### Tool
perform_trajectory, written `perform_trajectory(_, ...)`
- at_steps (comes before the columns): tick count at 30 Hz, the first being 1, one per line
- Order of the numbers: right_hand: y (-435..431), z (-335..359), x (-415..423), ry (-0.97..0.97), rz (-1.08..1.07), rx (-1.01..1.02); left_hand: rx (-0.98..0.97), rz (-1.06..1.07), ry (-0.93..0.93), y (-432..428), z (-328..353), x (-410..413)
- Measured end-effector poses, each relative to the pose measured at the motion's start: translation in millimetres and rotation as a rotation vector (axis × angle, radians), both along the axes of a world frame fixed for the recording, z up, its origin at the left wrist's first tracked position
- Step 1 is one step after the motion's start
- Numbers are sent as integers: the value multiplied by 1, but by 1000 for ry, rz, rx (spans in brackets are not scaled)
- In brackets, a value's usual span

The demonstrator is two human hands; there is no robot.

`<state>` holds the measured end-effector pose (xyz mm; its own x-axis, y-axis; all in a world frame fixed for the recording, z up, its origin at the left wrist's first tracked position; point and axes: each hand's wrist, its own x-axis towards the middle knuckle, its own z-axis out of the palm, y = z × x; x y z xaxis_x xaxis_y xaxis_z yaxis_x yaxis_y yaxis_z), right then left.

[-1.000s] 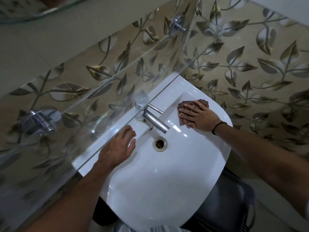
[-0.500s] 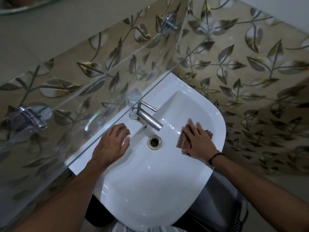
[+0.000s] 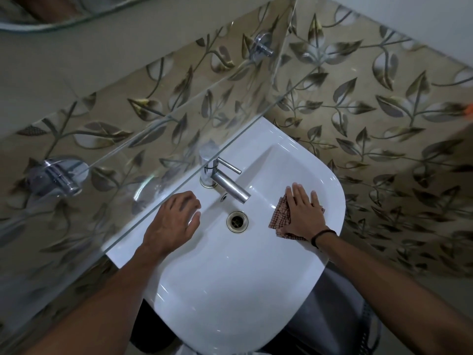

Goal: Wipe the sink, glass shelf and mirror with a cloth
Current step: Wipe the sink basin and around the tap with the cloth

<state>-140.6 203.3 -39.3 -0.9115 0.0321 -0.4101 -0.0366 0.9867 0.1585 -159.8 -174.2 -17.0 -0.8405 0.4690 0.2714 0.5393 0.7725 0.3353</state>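
A white sink (image 3: pixel 225 290) fills the middle of the view, with a chrome tap (image 3: pixel 225 181) at its back and a round drain (image 3: pixel 237 221) below the spout. My right hand (image 3: pixel 303 213) presses a red checked cloth (image 3: pixel 281 218) flat against the sink's right inner wall, fingers straight. My left hand (image 3: pixel 174 221) rests on the sink's left rim with loosely bent fingers and holds nothing. A glass shelf (image 3: pixel 143 160) runs diagonally above the sink's back edge. The mirror (image 3: pixel 38 16) shows only as a curved edge at the top left.
Chrome brackets (image 3: pixel 57 175) (image 3: pixel 261 47) hold the glass shelf to the leaf-patterned tiled wall (image 3: pixel 384 124). A dark bin or basket (image 3: pixel 332 316) stands on the floor under the sink's right side.
My right hand has slid the cloth from the sink's back right corner down its right inner wall towards me. My left hand has stayed on the left rim.
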Motion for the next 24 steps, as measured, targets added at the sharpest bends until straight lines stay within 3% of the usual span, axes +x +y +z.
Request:
perform_trajectory(6, 5, -12, 32, 78, 42, -15, 21, -7, 30, 2, 4, 0)
perform_trajectory(14, 18, -20, 42, 10, 279, 36, 18, -6, 10, 1, 4, 0)
perform_trajectory(24, 30, 24, -101, 112, 512, 247, 11, -1, -12, -2, -5, -3)
